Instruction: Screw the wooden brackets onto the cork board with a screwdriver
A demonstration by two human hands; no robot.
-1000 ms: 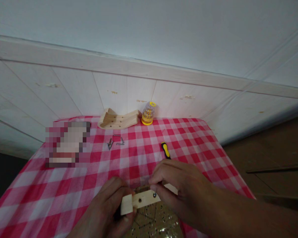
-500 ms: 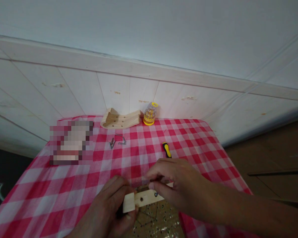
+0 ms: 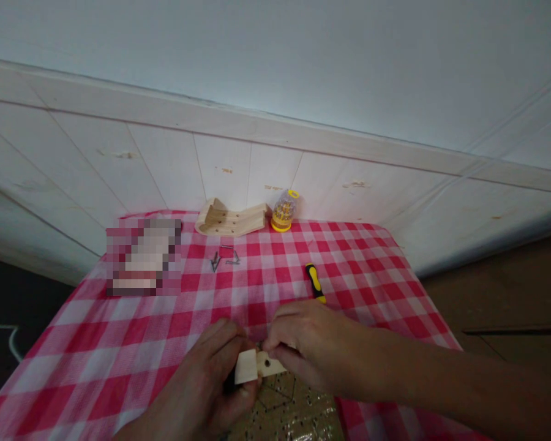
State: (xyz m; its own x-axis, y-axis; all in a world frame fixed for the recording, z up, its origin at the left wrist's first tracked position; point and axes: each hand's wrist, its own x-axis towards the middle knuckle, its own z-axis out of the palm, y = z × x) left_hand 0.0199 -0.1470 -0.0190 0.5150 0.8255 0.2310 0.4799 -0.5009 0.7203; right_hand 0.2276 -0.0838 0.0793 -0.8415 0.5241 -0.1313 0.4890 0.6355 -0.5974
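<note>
My left hand (image 3: 199,376) is wrapped round the near end of a pale wooden piece (image 3: 247,366), with a dark part showing under its block-like end. My right hand (image 3: 310,343) is above the same piece, thumb and fingertips pinched together close to a hole in its flat strip. Whatever lies between those fingertips is hidden. Below both hands is a brown board (image 3: 298,410) full of small holes, with a shiny surface. Just beyond my right hand lies a black-and-yellow screwdriver handle (image 3: 315,283), its lower end covered by the hand.
Several loose screws (image 3: 224,256) lie on the red-and-white checked tablecloth (image 3: 174,318). A curved wooden part with holes (image 3: 232,222) and a yellow-based bit container (image 3: 283,211) stand against the white wall (image 3: 275,135). A pixelated flat object (image 3: 149,257) lies at the left.
My right hand has moved left along the wooden strip toward my left hand, covering more of the strip. The view has shifted slightly. My left hand keeps its grip.
</note>
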